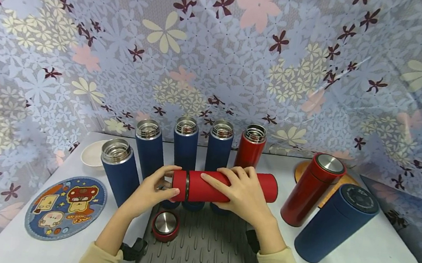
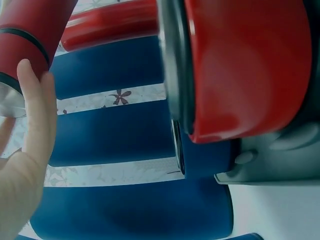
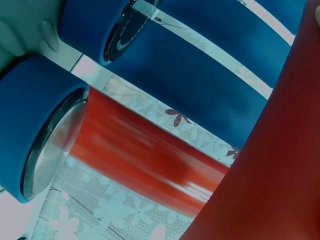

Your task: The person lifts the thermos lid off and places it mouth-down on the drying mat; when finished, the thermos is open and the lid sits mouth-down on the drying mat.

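Both hands hold a red thermos flask (image 1: 196,191) level above a dark grey mat. My right hand (image 1: 242,193) grips its body from above, thumb along the near side. At the left end, my left hand (image 1: 151,192) has its thumb and fingers around the red lid (image 1: 179,180), which sits on the flask at a dark ring. In the left wrist view the lid's silver top shows by the fingers (image 2: 35,105). Below, a loose red lid (image 1: 165,227) lies on the mat (image 1: 202,255), with blue lids (image 1: 193,205) behind it, partly hidden by the flask.
Several lidless blue flasks (image 1: 119,173) and a lidless red flask (image 1: 250,148) stand along the back. To the right stand a lidded red flask (image 1: 308,193) and a lidded blue flask (image 1: 332,227). At left are a round cartoon mat (image 1: 66,208) and a white dish (image 1: 92,154).
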The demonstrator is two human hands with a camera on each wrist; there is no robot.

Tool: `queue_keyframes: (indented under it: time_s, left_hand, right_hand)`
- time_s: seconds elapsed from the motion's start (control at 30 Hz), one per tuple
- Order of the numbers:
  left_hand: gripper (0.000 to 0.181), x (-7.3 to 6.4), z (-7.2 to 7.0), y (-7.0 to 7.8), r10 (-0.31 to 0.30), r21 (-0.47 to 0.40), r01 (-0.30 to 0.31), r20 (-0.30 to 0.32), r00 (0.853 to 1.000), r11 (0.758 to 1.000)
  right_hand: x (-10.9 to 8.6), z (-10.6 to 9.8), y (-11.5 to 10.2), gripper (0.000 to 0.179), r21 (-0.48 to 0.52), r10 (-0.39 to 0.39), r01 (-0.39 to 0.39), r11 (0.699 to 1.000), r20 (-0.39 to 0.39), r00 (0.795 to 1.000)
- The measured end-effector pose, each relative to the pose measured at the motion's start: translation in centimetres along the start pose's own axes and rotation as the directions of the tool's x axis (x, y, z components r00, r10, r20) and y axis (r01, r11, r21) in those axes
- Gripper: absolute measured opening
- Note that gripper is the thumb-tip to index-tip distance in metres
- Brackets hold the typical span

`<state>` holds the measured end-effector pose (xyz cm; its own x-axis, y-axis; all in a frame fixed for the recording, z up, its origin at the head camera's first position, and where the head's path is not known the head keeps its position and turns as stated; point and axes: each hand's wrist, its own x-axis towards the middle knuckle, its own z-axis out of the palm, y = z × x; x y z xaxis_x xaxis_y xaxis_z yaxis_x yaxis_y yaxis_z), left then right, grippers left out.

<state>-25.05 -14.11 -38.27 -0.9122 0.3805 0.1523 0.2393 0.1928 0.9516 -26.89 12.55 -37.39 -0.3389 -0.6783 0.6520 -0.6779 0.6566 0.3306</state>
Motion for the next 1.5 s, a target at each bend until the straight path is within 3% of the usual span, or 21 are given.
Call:
queue_keyframes:
  time_s: [0.1,0.2,0.27,0.33,0.47,0.6,0.77,0.93,1.07,1.17,1.3,1.37,1.5]
  left_hand:
    - [0.055,0.03,0.06,0.03,-0.026,0.038,0.027,-0.012,1.0,0.999]
    - [0.067,-0.07,0.16,0.04,0.005,0.04,-0.005,0.006,1.0,0.999]
    - [0.078,-0.15,0.25,0.02,0.085,0.033,-0.086,0.028,0.996,0.996]
    - [0.083,-0.22,0.32,0.0,0.18,0.029,-0.182,0.044,0.983,0.983]
    - [0.07,-0.25,0.38,-0.02,0.296,0.055,-0.298,0.037,0.954,0.953]
    - [0.062,-0.26,0.34,0.09,0.257,0.082,-0.256,0.004,0.967,0.963]
    - [0.063,-0.2,0.23,0.21,0.104,0.049,-0.103,-0.009,0.995,0.993]
    - [0.057,0.01,0.1,0.1,0.012,0.063,-0.011,-0.005,1.0,0.998]
    - [0.072,-0.09,0.08,0.01,0.044,0.061,-0.045,0.018,0.999,0.997]
    - [0.085,-0.21,0.25,0.01,0.148,0.033,-0.149,0.042,0.988,0.988]
    - [0.077,-0.22,0.38,-0.02,0.242,0.061,-0.243,0.018,0.97,0.968]
    - [0.071,-0.23,0.27,0.03,0.219,0.065,-0.219,-0.006,0.976,0.974]
    - [0.07,-0.36,-0.17,0.13,0.114,-0.02,-0.115,-0.024,0.993,0.993]
  right_hand:
    - [-0.02,-0.07,0.02,0.084,-0.002,0.0,0.0,1.0,-0.002,1.0]
    - [-0.07,-0.12,0.07,0.083,-0.005,0.006,-0.006,1.0,0.003,1.0]
    - [-0.09,-0.18,0.11,0.082,-0.011,0.01,-0.01,1.0,0.01,1.0]
    - [-0.12,-0.26,0.15,0.081,-0.015,0.016,-0.015,1.0,0.019,1.0]
    - [-0.08,-0.39,0.16,0.08,-0.02,0.02,-0.019,1.0,0.032,0.999]
    - [-0.07,-0.37,0.16,0.08,-0.018,0.019,-0.019,1.0,0.03,0.999]
    - [-0.06,-0.31,0.13,0.081,-0.001,0.014,-0.014,1.0,0.012,1.0]
    - [-0.04,-0.24,0.1,0.082,0.004,0.01,-0.01,1.0,0.003,1.0]
    - [-0.05,-0.36,0.12,0.081,-0.007,0.014,-0.014,1.0,0.014,1.0]
    - [-0.06,-0.44,0.17,0.081,-0.023,0.02,-0.019,1.0,0.024,1.0]
    - [-0.08,-0.46,0.22,0.081,-0.029,0.025,-0.024,0.999,0.028,0.999]
    - [-0.09,-0.48,0.26,0.081,-0.027,0.026,-0.025,0.999,0.026,0.999]
    - [-0.16,-0.55,0.48,0.083,-0.034,0.039,-0.039,0.999,0.0,0.999]
